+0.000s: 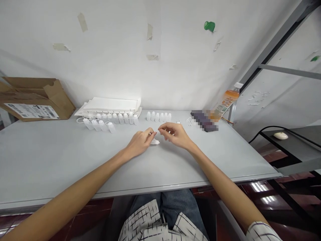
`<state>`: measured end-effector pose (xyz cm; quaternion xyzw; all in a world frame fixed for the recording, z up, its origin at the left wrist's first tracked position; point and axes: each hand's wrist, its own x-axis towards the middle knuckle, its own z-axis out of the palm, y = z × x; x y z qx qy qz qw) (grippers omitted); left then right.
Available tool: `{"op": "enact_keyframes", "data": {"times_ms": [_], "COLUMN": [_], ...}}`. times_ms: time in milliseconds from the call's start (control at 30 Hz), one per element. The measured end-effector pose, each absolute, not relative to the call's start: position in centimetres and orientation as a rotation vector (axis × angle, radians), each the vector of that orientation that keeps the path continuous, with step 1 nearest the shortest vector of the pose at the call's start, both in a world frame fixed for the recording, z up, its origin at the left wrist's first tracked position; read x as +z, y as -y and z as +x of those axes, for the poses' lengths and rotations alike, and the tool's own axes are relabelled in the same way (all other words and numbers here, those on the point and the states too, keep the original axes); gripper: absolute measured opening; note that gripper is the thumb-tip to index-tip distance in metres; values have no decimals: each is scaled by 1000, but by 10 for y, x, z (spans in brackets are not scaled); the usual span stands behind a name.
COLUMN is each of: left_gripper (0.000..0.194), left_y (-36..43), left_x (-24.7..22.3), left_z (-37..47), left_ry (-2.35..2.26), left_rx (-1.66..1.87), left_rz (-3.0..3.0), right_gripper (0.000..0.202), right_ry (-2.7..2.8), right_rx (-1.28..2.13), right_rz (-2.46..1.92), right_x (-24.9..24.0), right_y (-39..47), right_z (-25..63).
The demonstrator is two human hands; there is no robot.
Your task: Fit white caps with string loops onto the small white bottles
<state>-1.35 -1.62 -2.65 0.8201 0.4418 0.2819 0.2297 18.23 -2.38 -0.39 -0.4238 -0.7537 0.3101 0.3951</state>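
Though seeing left hand (141,142) pinched and right hand (175,134) nearly so, can't tell if gripping anything. See small white piece (155,142) poking out rightward from under left hand (nearer), below-left of right hand, with visible long axis roughly left-right; can't tell if palmed or on worktop (173,167).

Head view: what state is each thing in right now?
Left hand, fingers bent, grip unclear
Right hand, fingers bent, grip unclear
White piece, partly hidden by left hand
White bottles, standing grouped
Smaller bottles, standing in a row
Cardboard box, flaps open
Drink bottle, capped
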Motion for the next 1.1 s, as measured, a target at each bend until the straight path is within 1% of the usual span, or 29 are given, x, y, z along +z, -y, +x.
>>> {"op": "enact_keyframes", "data": {"times_ms": [167,367,467,567,700,867,967,1100], "left_gripper": [28,20,18,21,26,41,43,42], "left_y": [17,19,20,22,22,19,18,17], "left_x": [-29,-30,-30,-29,-29,-33,-33,-28], "left_z": [-12,-12,-10,-9,-9,-12,-12,-11], "left_ry": [-1208,-1308,-1386,-1442,-1393,-1312,-1298,-1252], "left_rx": [709,621,562,541,610,852,965,972], "left_rz": [2331,2454,2517,2552,2525,2481,2454,2375], "right_gripper": [21,27,22,18,17,21,23,21], "right_ry": [1889,1939,1968,1969,1906,1704,1535,1364], "right_rx": [812,600,537,529,614,844,980,1067], "right_rz": [-1059,-1070,-1048,-1031,-1060,-1079,-1060,-985], "right_x": [-2,-9,-12,-12,-8,-2,2,8], "right_y": [28,28,27,28,27,23,21,21], "right_z": [176,172,170,169,170,178,183,188]}}
